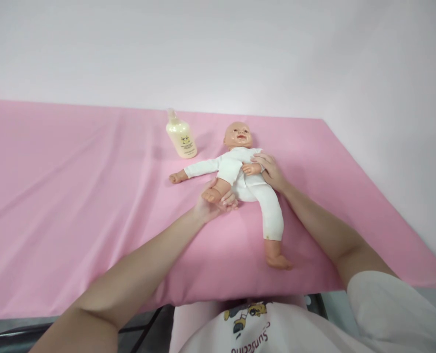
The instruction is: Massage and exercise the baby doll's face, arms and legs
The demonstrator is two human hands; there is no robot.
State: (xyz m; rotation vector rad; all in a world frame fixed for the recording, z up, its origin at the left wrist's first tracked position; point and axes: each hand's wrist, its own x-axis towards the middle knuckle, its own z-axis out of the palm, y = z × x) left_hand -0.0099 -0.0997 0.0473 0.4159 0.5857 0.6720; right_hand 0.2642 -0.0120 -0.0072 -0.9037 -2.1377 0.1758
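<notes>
A baby doll (245,182) with a hard bald head and a white cloth body lies on its back, head away from me. My left hand (212,203) is closed around the lower part of one leg, which is bent up over the belly, the foot pointing toward me. My right hand (271,171) grips the doll's other side at the arm, fingers curled over the white cloth. That arm is folded across the body. The doll's other arm stretches out to the left, and its second leg extends toward me.
A pale yellow pump bottle (182,137) stands behind the doll's outstretched arm. Pink cloth (74,196) with soft folds covers the table, its front edge close to my body. Behind the table rises a white wall (203,54).
</notes>
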